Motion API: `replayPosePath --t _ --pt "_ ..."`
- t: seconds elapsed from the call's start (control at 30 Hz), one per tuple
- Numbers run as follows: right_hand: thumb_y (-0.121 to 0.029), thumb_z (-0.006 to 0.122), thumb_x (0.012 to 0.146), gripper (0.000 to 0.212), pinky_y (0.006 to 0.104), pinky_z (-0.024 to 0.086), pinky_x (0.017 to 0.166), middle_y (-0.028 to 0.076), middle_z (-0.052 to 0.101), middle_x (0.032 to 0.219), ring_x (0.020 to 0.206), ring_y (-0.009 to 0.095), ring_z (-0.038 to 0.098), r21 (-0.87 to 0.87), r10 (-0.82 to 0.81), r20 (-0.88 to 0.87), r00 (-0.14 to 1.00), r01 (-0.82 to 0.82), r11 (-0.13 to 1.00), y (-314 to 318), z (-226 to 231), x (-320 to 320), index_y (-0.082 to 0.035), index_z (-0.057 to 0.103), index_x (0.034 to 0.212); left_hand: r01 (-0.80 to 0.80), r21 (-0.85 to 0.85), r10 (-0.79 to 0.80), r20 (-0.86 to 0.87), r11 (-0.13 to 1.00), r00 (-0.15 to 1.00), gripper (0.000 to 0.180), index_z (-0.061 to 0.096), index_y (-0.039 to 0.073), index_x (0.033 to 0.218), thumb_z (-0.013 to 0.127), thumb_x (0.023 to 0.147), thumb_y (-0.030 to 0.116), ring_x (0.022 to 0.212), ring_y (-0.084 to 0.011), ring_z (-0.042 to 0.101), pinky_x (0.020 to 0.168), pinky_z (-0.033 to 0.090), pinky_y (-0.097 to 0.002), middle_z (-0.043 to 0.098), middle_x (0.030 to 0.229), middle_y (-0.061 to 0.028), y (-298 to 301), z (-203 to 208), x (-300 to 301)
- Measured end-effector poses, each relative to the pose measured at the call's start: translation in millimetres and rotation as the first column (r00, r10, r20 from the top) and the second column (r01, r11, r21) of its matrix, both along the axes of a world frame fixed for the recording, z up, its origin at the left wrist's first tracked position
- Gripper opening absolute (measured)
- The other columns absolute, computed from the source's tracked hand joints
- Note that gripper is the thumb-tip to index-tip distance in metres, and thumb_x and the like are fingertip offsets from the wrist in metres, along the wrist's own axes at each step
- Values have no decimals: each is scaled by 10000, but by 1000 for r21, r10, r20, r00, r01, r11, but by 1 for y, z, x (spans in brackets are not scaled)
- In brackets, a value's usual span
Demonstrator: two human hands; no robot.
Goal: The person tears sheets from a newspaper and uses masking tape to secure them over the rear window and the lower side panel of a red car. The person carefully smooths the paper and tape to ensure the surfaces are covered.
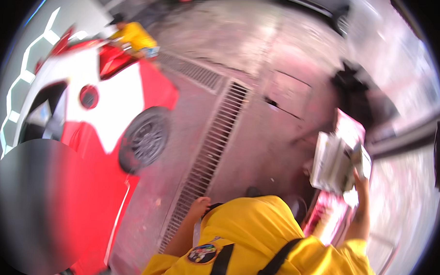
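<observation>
My right hand reaches out to the right and grips a pale, flat piece whose kind the blur hides. Right beside it is a bundle of grey-white, layered, box-like items. They rest over a pink and white printed carton or stand. My left hand hangs low at my side with its fingers curled in, near the dark edge of my clothing. I see nothing in it.
On the left stands a red and white car with a dark wheel. A person in yellow is at its far end. A metal drain grate crosses the floor. A dark blurred object stands beyond the cartons.
</observation>
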State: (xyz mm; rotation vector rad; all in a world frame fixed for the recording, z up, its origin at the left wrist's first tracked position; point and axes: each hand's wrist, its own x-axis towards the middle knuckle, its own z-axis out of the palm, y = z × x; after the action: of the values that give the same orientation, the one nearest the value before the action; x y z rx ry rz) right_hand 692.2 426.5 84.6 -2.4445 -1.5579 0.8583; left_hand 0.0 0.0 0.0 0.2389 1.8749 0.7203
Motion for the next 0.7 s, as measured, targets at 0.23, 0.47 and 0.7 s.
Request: replayPosePath --t 0.23,0.47,0.7 --pt "-86 788 896 386 308 540 748 22 723 1007 876 127 660 474 -69 -468 881 316 822 -62 113 93 -78 683 1268 250 -53 -238 172 967 956 489 618 111 1402 628 1066 466 985 -193 721 827 544 -350 742 1211 -95 61 17 2" --pt "-208 837 955 603 320 579 946 103 738 1215 1070 169 736 455 97 -782 616 457 765 -108 219 73 21 554 1436 651 223 -617 -209 725 759 437 628 8 1387 706 1045 269 1086 -225 710 965 555 -357 742 1206 -165 250 83 76" --pt "-225 898 885 636 317 594 961 109 739 1183 1054 160 731 487 399 -834 381 169 857 -99 275 -45 29 584 1377 763 622 -655 -506 174 562 1104 304 25 1647 891 855 521 1488 -335 478 1159 468 -432 421 1614 -286 398 224 253"
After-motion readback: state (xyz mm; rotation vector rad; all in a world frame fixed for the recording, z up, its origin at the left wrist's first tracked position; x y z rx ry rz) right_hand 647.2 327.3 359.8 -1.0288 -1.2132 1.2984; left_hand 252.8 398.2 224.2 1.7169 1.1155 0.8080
